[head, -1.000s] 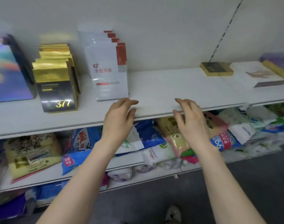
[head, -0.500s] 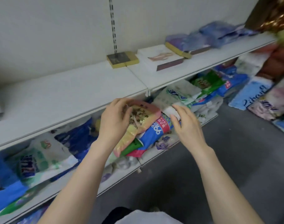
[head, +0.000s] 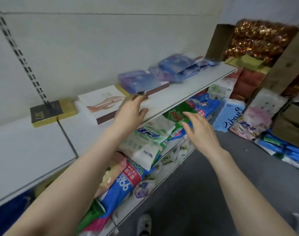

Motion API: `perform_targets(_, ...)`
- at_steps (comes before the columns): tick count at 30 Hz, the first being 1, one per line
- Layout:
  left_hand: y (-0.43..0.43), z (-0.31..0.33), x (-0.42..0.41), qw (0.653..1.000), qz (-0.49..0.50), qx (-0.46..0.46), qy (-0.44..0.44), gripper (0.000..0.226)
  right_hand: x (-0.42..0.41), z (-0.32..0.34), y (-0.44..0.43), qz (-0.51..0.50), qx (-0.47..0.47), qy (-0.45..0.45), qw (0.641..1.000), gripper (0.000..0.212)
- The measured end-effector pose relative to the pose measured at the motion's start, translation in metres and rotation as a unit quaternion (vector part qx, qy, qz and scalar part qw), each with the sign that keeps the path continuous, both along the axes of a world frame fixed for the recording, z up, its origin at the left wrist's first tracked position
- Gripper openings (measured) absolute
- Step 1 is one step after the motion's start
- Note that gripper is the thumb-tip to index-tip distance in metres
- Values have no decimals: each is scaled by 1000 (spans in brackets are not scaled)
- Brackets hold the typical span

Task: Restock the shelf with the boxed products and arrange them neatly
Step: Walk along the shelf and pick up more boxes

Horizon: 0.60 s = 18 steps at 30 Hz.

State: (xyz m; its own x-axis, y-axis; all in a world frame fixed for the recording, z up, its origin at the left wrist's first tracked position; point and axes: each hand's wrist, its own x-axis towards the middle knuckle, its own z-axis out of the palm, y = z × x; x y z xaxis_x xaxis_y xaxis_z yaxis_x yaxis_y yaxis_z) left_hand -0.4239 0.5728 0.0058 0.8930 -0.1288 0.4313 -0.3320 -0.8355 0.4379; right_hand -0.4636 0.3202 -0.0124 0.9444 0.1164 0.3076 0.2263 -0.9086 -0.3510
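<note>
Left hand (head: 130, 113) loosely open, fingertips at the white box (head: 97, 99) near the shelf (head: 188, 87) front edge. Right hand (head: 202, 132) spread wide, empty, off that edge.

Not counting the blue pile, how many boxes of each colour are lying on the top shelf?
Gold-and-black box: 1
White box: 1
Total: 2
Boxes under the blue pile are mostly hidden, so they are not counted.
</note>
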Motion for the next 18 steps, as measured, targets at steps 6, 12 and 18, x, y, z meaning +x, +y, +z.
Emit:
perform_targets(6,-12,5,139,997,32,61,35,50,101,13,-32,-8,8,4,1000,46)
perform_targets(12,-14,-5,216,953,54,246,169,67,191,10,-53,3,31,-10,999,41)
perform_targets(18,-34,-7,199,954,35,268,133,71,290,18,-55,76,-15,-50,996,58)
